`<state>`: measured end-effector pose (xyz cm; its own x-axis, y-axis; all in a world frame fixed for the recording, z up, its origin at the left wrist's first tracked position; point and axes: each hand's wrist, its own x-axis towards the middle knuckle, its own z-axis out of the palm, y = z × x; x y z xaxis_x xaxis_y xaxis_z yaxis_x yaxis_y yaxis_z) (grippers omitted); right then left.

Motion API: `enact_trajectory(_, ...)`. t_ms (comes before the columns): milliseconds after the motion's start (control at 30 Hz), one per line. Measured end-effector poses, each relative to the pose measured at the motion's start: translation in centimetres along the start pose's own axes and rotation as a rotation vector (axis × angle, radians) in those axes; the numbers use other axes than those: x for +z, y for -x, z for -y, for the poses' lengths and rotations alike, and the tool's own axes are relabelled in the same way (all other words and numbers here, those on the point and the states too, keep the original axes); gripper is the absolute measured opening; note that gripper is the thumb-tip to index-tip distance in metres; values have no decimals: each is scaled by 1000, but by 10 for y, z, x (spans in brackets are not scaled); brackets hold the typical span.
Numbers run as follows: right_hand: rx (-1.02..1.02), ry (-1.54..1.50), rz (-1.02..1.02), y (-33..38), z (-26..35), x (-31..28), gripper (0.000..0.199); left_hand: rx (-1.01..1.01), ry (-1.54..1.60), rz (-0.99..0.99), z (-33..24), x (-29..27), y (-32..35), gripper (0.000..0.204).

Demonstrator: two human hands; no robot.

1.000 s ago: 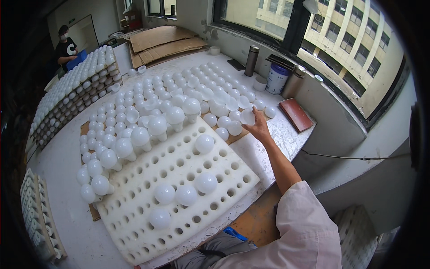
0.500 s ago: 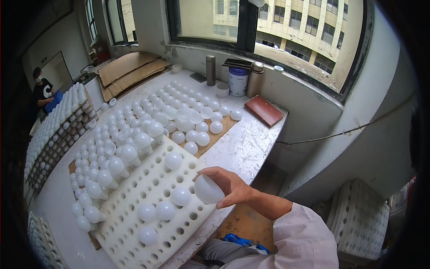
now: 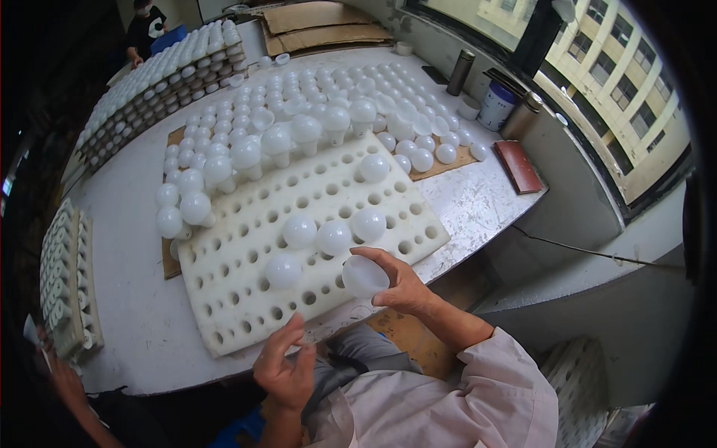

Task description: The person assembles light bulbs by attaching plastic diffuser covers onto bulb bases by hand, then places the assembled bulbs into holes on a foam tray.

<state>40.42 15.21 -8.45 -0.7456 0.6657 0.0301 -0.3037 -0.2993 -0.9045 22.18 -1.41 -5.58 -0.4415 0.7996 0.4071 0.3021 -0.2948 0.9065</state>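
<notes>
My right hand (image 3: 403,284) grips a frosted white bulb cover (image 3: 364,278) by its rim, thumb and fingers on opposite sides, over the near right edge of a white foam tray (image 3: 224,278). My left hand (image 3: 287,366) hangs just off the tray's front edge, thumb and index finger apart, with nothing visible in it. Several round white covers (image 3: 334,237) sit on the tray among its rows of holes. Along its far left side stands a row of assembled bulbs (image 3: 246,153), domes up and white bases down.
More covers (image 3: 422,160) crowd brown cardboard behind the tray. Stacked bulb trays (image 3: 164,82) stand far left, another stack (image 3: 67,276) at the left edge. A co-worker's hand (image 3: 67,381) shows lower left; another person (image 3: 146,30) stands at the back. A red-brown notebook (image 3: 518,167) lies right.
The view has swung left and down. My left hand has come into sight at the front edge. My right hand still holds the bulb cover.
</notes>
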Motion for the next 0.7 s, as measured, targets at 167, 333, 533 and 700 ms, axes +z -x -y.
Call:
enact_trajectory(167, 112, 32, 109, 5, -25, 34, 87, -157, 83, 6, 13, 24, -12, 31)
enact_trajectory(333, 142, -9, 140, 10, -47, 41, 83, -461, 560, 5, 30, 23, 3, 35)
enact_trajectory(533, 261, -450, 126, 11, -74, 45, 76, -491, 618, 32, 46, 9, 12, 34)
enact_trajectory(700, 349, -743, 170, 7, -69, 55, 76, -440, 454, 17, 42, 1, 16, 28)
